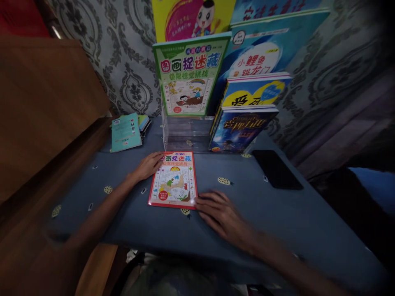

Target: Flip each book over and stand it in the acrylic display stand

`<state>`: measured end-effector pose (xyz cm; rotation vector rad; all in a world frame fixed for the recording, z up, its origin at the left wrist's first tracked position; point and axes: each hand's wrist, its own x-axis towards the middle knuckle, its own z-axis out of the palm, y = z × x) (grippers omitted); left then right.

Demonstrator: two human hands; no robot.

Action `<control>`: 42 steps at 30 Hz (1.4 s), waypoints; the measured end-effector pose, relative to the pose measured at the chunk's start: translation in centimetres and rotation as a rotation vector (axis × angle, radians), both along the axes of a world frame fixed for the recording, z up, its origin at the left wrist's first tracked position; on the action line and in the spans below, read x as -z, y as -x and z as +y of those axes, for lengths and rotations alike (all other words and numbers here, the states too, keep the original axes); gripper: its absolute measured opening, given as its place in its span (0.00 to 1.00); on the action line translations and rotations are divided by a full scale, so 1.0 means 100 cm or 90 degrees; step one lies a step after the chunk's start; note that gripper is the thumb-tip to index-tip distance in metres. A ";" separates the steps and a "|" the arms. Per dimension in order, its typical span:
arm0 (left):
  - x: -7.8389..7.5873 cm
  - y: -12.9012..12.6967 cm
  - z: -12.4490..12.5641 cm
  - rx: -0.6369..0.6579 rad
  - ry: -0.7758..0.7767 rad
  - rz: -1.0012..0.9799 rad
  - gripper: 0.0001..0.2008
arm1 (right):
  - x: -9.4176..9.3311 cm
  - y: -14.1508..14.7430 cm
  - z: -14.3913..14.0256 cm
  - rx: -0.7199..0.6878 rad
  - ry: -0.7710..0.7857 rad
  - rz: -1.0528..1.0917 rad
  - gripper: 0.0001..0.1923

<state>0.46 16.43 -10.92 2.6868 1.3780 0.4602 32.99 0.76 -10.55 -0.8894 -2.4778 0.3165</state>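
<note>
A red-bordered children's picture book (174, 183) lies flat, cover up, on the grey-blue tablecloth. At its upper left edge rests my left hand (149, 166), fingers stretched out with the tips over the cover. My right hand (220, 211) lies palm down by the lower right corner, its fingers extended and slightly apart, the tips touching the book's edge. Just behind, a green-bordered book (191, 78) of similar design leans upright in a clear acrylic stand (188, 133).
Right of it stand a dark blue book (242, 129), a yellow-and-blue book (257, 90) and a teal book (277, 45). A small stack with a teal book (126, 131) on top lies at the back left. A black phone-like slab (277, 169) lies right. A wooden panel (46, 102) borders the left.
</note>
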 end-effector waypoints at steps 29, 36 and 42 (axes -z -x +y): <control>0.008 0.006 -0.019 0.006 -0.029 -0.016 0.22 | 0.012 0.002 -0.030 0.010 -0.017 -0.113 0.24; 0.005 0.039 -0.122 0.077 -0.019 -0.060 0.21 | 0.018 0.001 -0.028 0.016 0.032 -0.080 0.23; 0.000 0.014 -0.172 0.143 -0.052 -0.049 0.17 | 0.017 0.002 -0.028 0.014 0.051 -0.062 0.23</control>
